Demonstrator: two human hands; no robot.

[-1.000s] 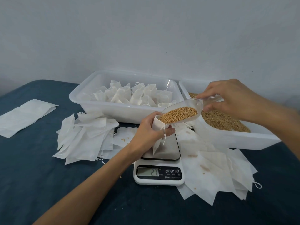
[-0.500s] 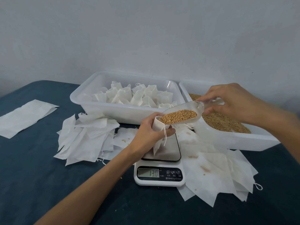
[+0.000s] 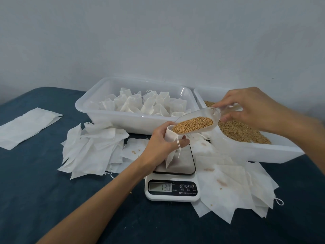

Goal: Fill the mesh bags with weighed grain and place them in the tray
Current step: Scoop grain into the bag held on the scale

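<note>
Grain [image 3: 193, 123] fills a clear plastic scoop [image 3: 198, 120], but I begin from the biggest thing: the dark blue table [image 3: 35, 191], on which the digital scale [image 3: 173, 182] stands as my landmark. Behind the scale to the left is the white tray [image 3: 109, 117] with filled mesh bags [image 3: 146, 104]; behind it to the right is a second white tub [image 3: 255, 152] holding loose grain. Flat empty bags lie in a pile left of the scale [image 3: 91, 152] and another pile right of it [image 3: 233, 184], and one white sheet [image 3: 26, 127] lies far left. Above the scale platform, the left hand [image 3: 161, 141] grips one open mesh bag [image 3: 171, 147], fingers curled round its neck. The right hand [image 3: 249, 108] pinches the scoop handle, and the scoop's tip rests at the bag's mouth. The display reads 13.0.
</note>
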